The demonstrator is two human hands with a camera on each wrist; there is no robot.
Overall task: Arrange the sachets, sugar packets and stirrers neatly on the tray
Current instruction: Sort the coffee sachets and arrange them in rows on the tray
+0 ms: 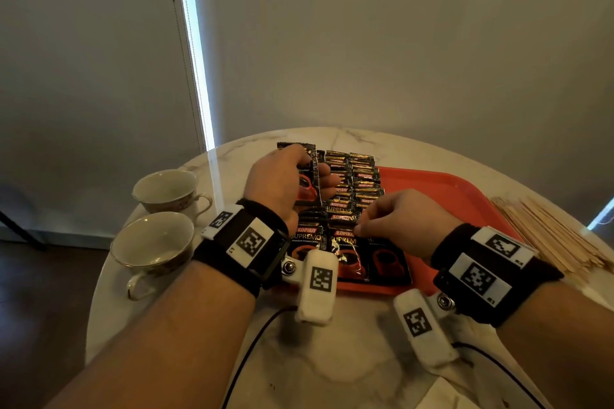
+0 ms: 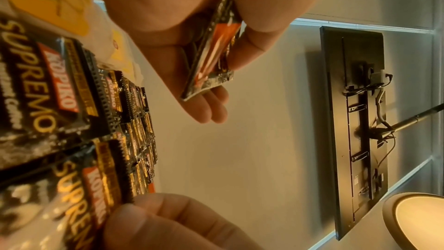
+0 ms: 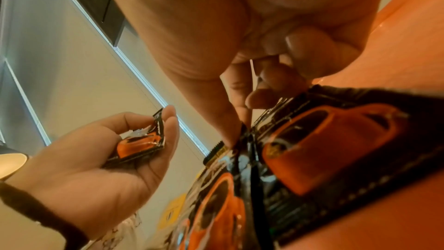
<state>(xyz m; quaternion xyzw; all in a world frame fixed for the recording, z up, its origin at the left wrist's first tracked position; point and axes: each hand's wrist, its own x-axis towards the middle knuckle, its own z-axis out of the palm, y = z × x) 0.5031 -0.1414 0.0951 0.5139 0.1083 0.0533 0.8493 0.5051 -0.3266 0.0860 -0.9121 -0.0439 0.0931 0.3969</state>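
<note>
We read "KOPIKO" in a red band and "SUPREMO" in gold on the black sachets (image 1: 345, 206) that lie on the red tray (image 1: 442, 189); a smaller line beneath begins "Premium Instant", and each pack shows a red cup. They lie in overlapping rows running from the near edge of the tray to its far left corner; we cannot count them exactly, but three lie side by side in the nearest row.

Our left hand (image 1: 282, 183) is raised above the far left part of the tray, its fingers and thumb curled round a small bunch of the same sachets (image 1: 307, 176), held upright; how many are in the bunch we cannot tell. Our right hand (image 1: 402, 212) is lowered over the near rows, its fingers bent, the thumb and forefinger pinching the top edge of one sachet (image 1: 347, 242) in the nearest row.

On the worktop (image 1: 349, 359), a marble-patterned round one, two teacups (image 1: 159, 219) stand to the left of the tray, one behind the other. To the right of the tray lies a loose pile of wooden stirrers (image 1: 551, 236), too many to count. Square black-and-white markers sit on both wristbands.
</note>
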